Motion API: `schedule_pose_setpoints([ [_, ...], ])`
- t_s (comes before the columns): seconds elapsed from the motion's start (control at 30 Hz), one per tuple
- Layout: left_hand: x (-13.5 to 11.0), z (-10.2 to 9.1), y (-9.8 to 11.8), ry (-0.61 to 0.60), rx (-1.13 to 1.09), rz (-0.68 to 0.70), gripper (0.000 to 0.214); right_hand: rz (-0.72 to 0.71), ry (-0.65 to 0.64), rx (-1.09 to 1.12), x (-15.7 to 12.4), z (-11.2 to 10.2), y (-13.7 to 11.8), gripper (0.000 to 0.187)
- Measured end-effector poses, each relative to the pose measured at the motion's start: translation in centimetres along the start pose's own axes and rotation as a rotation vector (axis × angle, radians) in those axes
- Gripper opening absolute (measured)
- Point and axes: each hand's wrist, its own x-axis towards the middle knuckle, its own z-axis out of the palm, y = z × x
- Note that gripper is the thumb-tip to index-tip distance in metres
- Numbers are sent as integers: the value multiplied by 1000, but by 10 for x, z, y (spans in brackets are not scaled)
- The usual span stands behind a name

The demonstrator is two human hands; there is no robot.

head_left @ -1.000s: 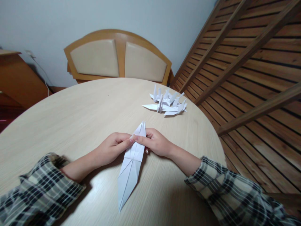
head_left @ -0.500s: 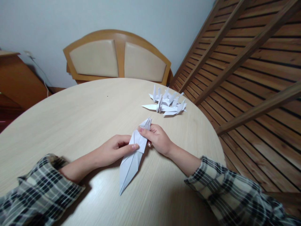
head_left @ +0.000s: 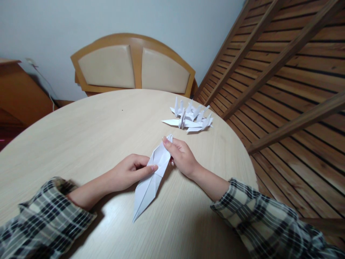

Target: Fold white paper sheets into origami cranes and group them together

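Observation:
A long, narrow piece of folded white paper (head_left: 149, 184) lies on the round pale wooden table (head_left: 88, 133), pointing from near me toward the upper right. My left hand (head_left: 128, 173) presses its fingertips on the paper's left edge near the middle. My right hand (head_left: 181, 157) pinches the paper's far tip, thumb on top. Both wrists come out of plaid sleeves.
Several finished white paper cranes (head_left: 191, 118) sit in a cluster at the table's far right. A wooden chair with padded back (head_left: 132, 66) stands behind the table. Slatted wooden flooring (head_left: 291, 90) lies to the right, and a wooden cabinet (head_left: 18, 90) at the left.
The paper has turned, its near point swinging left and its far tip right. My right hand has slid up to the far tip, while my left hand stayed at the middle.

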Motion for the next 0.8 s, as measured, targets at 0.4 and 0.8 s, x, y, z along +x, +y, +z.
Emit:
schedule_pose_setpoints([
  [0.4, -1, -1, 0, -12, 18, -4, 40, -15, 15, -19, 2, -2, 0, 60],
  [0.8, -1, -1, 2, -7, 72, -39, 44, -93, 140, -60, 7, -6, 4, 55],
])
